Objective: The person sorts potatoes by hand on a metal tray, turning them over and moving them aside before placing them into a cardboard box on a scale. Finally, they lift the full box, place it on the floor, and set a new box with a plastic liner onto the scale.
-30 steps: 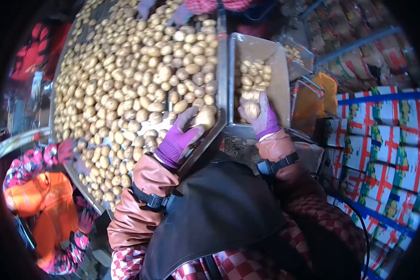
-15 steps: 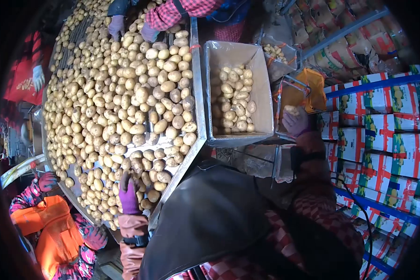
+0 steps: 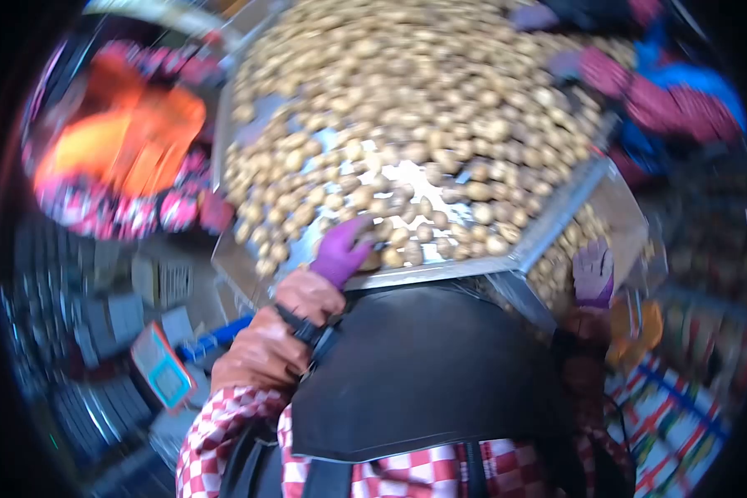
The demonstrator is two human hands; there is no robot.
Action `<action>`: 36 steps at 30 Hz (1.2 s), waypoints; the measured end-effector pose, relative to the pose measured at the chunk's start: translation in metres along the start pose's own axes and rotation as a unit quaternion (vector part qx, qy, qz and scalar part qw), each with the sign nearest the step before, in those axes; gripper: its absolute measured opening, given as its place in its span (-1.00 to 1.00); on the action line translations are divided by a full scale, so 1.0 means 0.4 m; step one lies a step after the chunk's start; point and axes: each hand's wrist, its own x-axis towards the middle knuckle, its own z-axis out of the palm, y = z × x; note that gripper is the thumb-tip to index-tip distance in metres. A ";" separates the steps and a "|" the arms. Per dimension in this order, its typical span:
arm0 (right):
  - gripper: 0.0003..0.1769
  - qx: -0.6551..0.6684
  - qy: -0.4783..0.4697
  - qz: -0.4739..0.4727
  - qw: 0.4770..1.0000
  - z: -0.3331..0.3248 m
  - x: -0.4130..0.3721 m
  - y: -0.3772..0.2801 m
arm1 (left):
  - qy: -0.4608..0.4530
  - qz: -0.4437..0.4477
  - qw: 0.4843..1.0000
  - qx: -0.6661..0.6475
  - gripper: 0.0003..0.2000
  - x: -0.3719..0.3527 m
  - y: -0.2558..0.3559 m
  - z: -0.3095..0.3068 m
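My left hand (image 3: 340, 253), in a purple glove, reaches over the near edge of the sorting table (image 3: 440, 272). Its thumb and fingers look spread, and a brownish potato (image 3: 370, 261) lies right beside them; blur hides whether they touch. Loose potatoes (image 3: 440, 149) cover much of the metal surface ahead. On the right, my right hand (image 3: 593, 272) is stretched out flat over the cardboard box (image 3: 627, 217), with nothing visible in it. Potatoes (image 3: 560, 264) lie inside that box.
A person in an orange vest (image 3: 133, 137) is at the table's left side. Another person's pink sleeve (image 3: 639, 100) reaches in from the right. A scale with a blue display (image 3: 168, 378) stands lower left, stacked printed cartons (image 3: 668, 427) lower right.
The view has swung round to the right, so the table now lies ahead. My right hand has let go of the potato it held and moved from the yellow-orange container to the cardboard box.
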 end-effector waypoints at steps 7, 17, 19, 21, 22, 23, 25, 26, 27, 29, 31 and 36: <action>-0.45 -0.291 -0.089 0.120 0.945 0.406 0.000 0.200 | 0.093 -0.024 0.974 0.203 -0.48 -0.124 -0.139 -0.121; -0.56 -0.636 -0.356 0.341 0.594 0.766 -0.024 0.574 | 0.223 0.069 0.964 0.124 -0.67 -0.191 -0.227 -0.121; -0.57 -0.612 -0.338 0.294 0.652 0.863 -0.034 0.611 | 0.066 0.149 0.973 0.162 -0.51 -0.158 -0.186 -0.100; -0.57 -0.573 -0.313 0.237 0.719 0.924 -0.007 0.685 | 0.038 0.190 0.957 0.216 -0.47 -0.133 -0.195 -0.083; -0.58 -0.557 -0.315 0.212 0.739 0.925 0.020 0.727 | 0.035 0.152 0.963 0.221 -0.48 -0.126 -0.213 -0.095; -0.50 -0.545 -0.343 0.199 0.738 0.876 0.088 0.780 | 0.032 0.115 0.967 0.226 -0.49 -0.123 -0.235 -0.116; -0.51 -0.542 -0.357 0.050 0.760 0.886 0.015 0.762 | 0.004 0.033 0.975 0.221 -0.58 -0.138 -0.218 -0.182; -0.51 -0.548 -0.366 0.014 0.752 0.877 0.000 0.732 | 0.025 0.018 0.975 0.221 -0.62 -0.160 -0.243 -0.190; -0.51 -0.555 -0.373 -0.020 0.743 0.857 -0.008 0.698 | 0.043 0.004 0.974 0.221 -0.67 -0.181 -0.269 -0.198; -0.51 -0.568 -0.266 -0.019 0.779 0.794 -0.035 0.642 | 0.132 -0.034 0.972 0.190 -0.68 -0.210 -0.302 -0.227; -0.49 -0.597 -0.197 -0.030 0.777 0.723 -0.041 0.608 | 0.179 -0.049 0.969 0.163 -0.70 -0.215 -0.315 -0.251; -0.43 -0.785 -0.289 -0.355 0.417 0.630 -0.047 0.686 | 0.197 0.040 0.972 0.120 -0.76 -0.155 -0.251 -0.250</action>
